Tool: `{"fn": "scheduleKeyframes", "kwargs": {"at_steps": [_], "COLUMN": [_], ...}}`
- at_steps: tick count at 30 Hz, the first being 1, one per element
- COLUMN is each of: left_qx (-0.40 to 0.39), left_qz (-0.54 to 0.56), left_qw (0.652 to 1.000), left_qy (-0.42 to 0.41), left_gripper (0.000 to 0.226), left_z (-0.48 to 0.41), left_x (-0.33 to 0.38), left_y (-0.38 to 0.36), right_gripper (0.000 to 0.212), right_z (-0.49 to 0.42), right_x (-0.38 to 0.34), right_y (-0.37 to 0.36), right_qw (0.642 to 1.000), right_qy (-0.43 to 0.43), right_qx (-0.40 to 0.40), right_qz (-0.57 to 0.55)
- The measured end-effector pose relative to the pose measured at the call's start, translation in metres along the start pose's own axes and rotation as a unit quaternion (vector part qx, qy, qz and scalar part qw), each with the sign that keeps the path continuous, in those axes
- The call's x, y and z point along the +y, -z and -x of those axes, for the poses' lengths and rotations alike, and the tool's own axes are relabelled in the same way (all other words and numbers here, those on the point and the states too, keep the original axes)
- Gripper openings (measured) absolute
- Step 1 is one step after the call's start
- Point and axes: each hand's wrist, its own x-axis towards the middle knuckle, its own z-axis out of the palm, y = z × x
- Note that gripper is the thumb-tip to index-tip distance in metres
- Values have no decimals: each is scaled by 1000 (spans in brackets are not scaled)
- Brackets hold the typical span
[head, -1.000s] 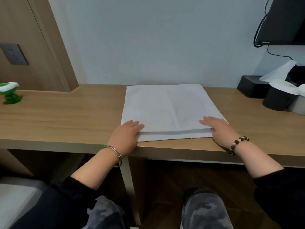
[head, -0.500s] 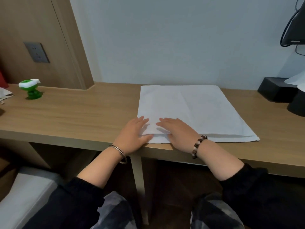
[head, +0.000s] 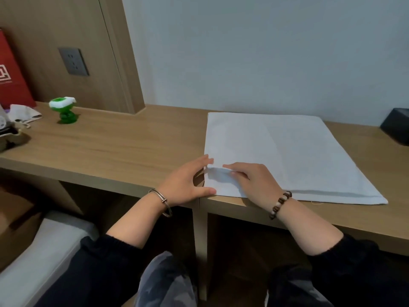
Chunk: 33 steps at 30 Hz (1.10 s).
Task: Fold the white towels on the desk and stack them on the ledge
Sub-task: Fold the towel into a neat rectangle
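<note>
Lower centre, the left grip (head: 188,182) lay spread against the white towel (head: 276,149) on the table (head: 110,147); the right grip (head: 256,182) pinched its raised fold.

Looks like a hotel room or a bedroom rather than a workplace. Shown by a long light-wood desk (head: 110,147) built in against a plain pale wall (head: 265,52), with wood panelling (head: 55,25) at the left carrying a grey wall socket (head: 73,61). Personal clutter at the desk's far left end: a red paper bag (head: 11,74) against the panelling, a crumpled pale cloth (head: 24,113), a small green and white figurine (head: 65,110). At the right edge, a black box (head: 396,127). Below the desk at the left, a grey cushioned seat or bed corner (head: 39,251); under the desk, a dark wooden floor (head: 243,273).
</note>
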Motion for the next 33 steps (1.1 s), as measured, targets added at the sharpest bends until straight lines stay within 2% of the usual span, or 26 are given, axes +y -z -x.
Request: {"fn": "scheduleKeyframes", "kwargs": {"at_steps": [3, 6, 10, 14, 18, 20, 23, 25, 27, 29, 30, 32, 33], "left_qx": [39, 76, 33, 31, 41, 54, 62, 66, 73, 74, 73, 71, 72], "left_qz": [59, 90, 52, 53, 42, 29, 22, 22, 26, 23, 19, 11, 10], "left_qw": [997, 993, 996, 997, 996, 996, 996, 996, 996, 996, 996, 996, 995], "left_qy": [-6, -30, -57, -49, -60, -58, -57, -56, -52, -50, -52, -60, -64], "left_gripper": [78, 56, 41, 33, 34, 33, 32, 31, 30, 29, 29, 30, 31], "left_z": [3, 8, 10, 11, 15, 16, 18, 18, 18, 19, 19, 19, 20], "left_x": [1, 0, 0, -2, -5, -4, -2, 0, 1, 2, 2, 2, 2], "left_y": [0, 3, 6, 8, 7, 7, 7, 6, 6, 6, 7, 7, 7], "right_gripper": [30, 30, 30, 32, 33, 36, 35, 25, 20, 20, 22, 30, 32], "right_z": [4, 4, 2, 2, 8, 11, 9, 4, 0, 1, 3, 10, 14], "right_x": [2, 3, -1, -7, -7, -12, -16, -14, -15, -18, -21, -20, -17], "right_y": [1, 3, 6, 11, 8, 2, -4, -2, 7, 13, 14, 7, 2], "right_qw": [1000, 1000, 1000, 999, 990, 988, 995, 999, 986, 974, 981, 1000, 997], "right_qy": [8, -1, -5, -17, -18, -22, -20, -45, -72, -63, -44, -3, 5], "right_qx": [-5, 13, 20, 37, -61, -67, -31, 9, 83, 141, 128, 20, -36], "right_qz": [-4, -17, -22, 6, 127, 136, 97, 3, -123, -167, -142, -7, 63]}}
